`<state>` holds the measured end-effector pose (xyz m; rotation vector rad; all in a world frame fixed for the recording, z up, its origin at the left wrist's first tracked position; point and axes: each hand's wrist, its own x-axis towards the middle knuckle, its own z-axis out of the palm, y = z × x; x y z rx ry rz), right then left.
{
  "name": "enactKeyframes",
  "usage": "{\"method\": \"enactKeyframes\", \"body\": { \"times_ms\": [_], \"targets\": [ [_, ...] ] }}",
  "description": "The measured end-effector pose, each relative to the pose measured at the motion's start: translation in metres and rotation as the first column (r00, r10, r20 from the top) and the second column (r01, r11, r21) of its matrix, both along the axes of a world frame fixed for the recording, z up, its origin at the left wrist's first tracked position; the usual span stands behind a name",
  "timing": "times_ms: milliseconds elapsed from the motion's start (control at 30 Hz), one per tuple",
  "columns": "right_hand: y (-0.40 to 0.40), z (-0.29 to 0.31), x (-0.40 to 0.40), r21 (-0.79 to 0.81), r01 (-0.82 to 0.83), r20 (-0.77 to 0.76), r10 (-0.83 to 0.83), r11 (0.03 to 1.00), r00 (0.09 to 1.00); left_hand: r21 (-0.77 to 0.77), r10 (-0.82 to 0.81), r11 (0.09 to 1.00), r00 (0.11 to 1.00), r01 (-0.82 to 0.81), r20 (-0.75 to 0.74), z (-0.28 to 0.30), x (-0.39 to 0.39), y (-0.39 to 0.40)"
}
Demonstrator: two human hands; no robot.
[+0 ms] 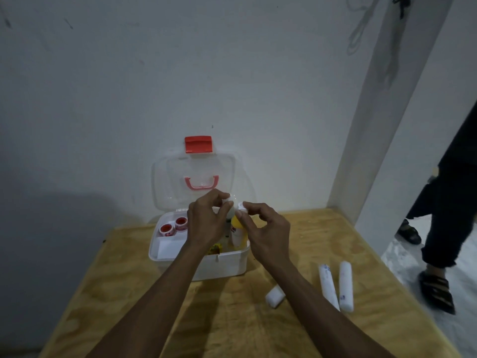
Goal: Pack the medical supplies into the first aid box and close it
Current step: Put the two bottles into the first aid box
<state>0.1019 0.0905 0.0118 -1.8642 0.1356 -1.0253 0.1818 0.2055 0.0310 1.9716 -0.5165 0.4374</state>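
The white first aid box (224, 264) stands open on the wooden table, its clear lid (167, 182) with a red latch leaning against the wall. Inside are two red-and-white tape rolls (173, 226) at the left, a white packet and a small yellow item. My left hand (206, 223) pinches the cap of a small white bottle (230, 212) above the box. My right hand (265, 228) holds the white cap of a yellow bottle (238, 233) standing in the box's right side. Three white bandage rolls (346, 286) lie on the table to the right.
The wooden table (284, 332) is pushed against a white wall, with a white pillar at its right back corner. A person in dark trousers and sandals (436, 290) stands on the floor to the right of the table.
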Motion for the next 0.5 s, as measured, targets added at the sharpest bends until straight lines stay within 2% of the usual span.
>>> {"method": "enactKeyframes", "body": {
  "times_ms": [333, 500],
  "targets": [
    [0.004, -0.013, 0.000, -0.091, -0.044, -0.092, 0.035, 0.995, 0.995, 0.175, -0.084, 0.980, 0.995, 0.090, -0.045, -0.007, 0.004, 0.001],
    [0.001, -0.013, 0.002, -0.136, -0.068, -0.129, 0.051, 0.988, 0.990, 0.212, -0.095, 0.972, 0.995, 0.101, -0.042, -0.004, 0.005, 0.005]
  ]
}}
